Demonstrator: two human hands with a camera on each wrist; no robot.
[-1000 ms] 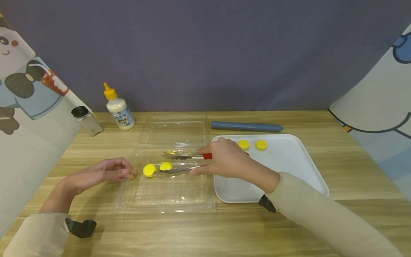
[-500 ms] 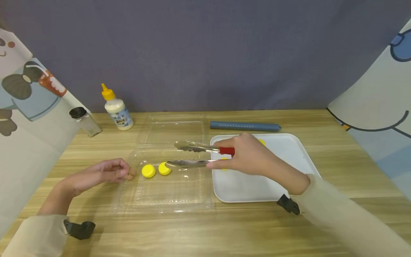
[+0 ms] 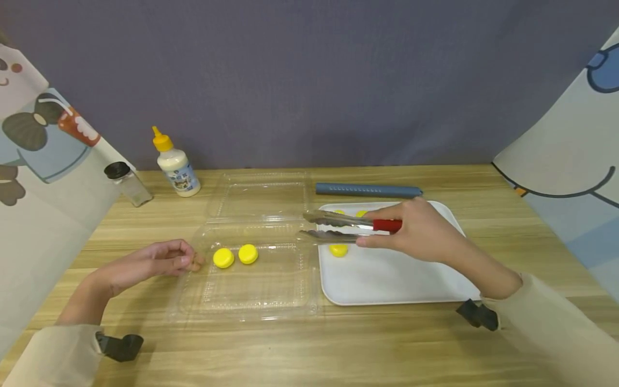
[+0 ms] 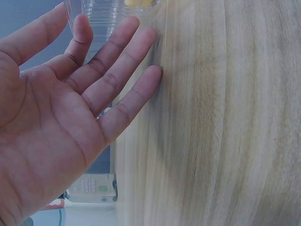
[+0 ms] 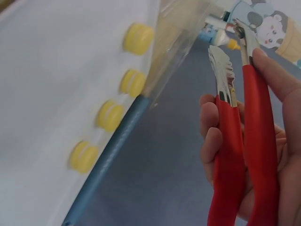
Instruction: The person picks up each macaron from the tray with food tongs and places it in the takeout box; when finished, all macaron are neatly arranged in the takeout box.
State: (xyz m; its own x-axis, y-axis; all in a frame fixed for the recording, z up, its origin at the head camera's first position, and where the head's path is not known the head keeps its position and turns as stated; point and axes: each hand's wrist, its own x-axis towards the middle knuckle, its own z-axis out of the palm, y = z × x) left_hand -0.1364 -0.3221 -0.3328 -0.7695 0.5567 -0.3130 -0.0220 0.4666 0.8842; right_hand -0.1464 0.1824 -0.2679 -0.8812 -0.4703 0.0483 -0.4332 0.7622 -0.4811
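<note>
Thumb and index finger of my left hand (image 3: 155,260) pinch the left edge of an open clear plastic clamshell container (image 3: 256,298); the other fingers are loosely extended in the left wrist view. Two yellow macarons (image 3: 248,254) sit side by side in its base. My right hand (image 3: 427,232) grips metal tongs with red handles (image 5: 258,136). Their tips are parted, with nothing between them, over the left side of a white tray (image 3: 391,282). Several yellow macarons (image 5: 138,38) stand on that tray, some partly hidden by the tongs in the head view.
Behind the tray lies a long blue-grey box (image 3: 368,190). At the back left stand a squeeze bottle with a yellow cap (image 3: 180,172) and a clear jar with a black lid (image 3: 129,185). A dark cloth wall (image 3: 309,86) closes the back.
The right hand has drawn the tongs rightward, away from the container to above the tray. The two macarons in the container have stayed put. My left hand keeps its place.
</note>
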